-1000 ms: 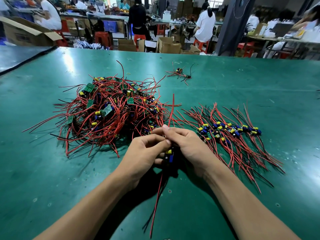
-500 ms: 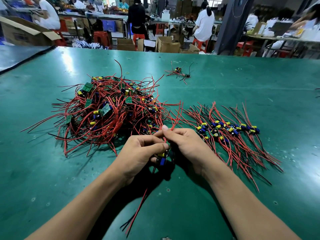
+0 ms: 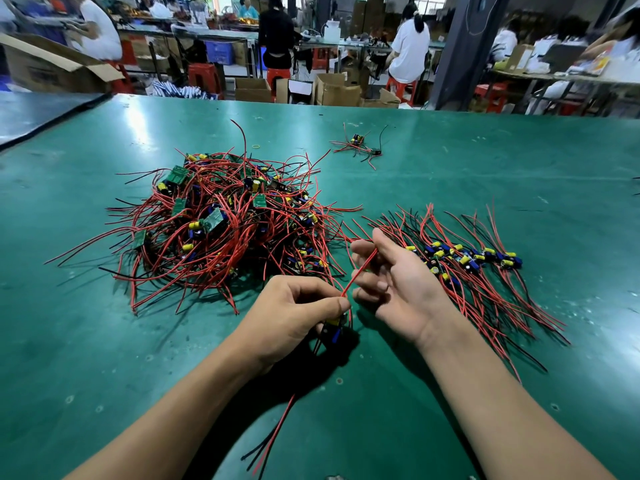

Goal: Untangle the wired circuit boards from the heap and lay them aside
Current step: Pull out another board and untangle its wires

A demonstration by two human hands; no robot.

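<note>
A tangled heap of small green circuit boards with red and black wires lies left of centre on the green table. To its right, several untangled boards lie in a row with their wires fanned out. My left hand grips one wired board with yellow and blue parts just above the table. Its red and black leads trail toward me. One red lead rises from the left hand across the relaxed, spread fingers of my right hand.
A small separate bundle of wired boards lies farther back near the table's middle. A yellow rubber band rests behind the heap. Beyond the far edge are cardboard boxes, red stools and seated people at other benches.
My right hand has let go of the board, opened and drawn away to the right. The upper red lead now runs across its fingers. The left hand keeps hold of the board.
</note>
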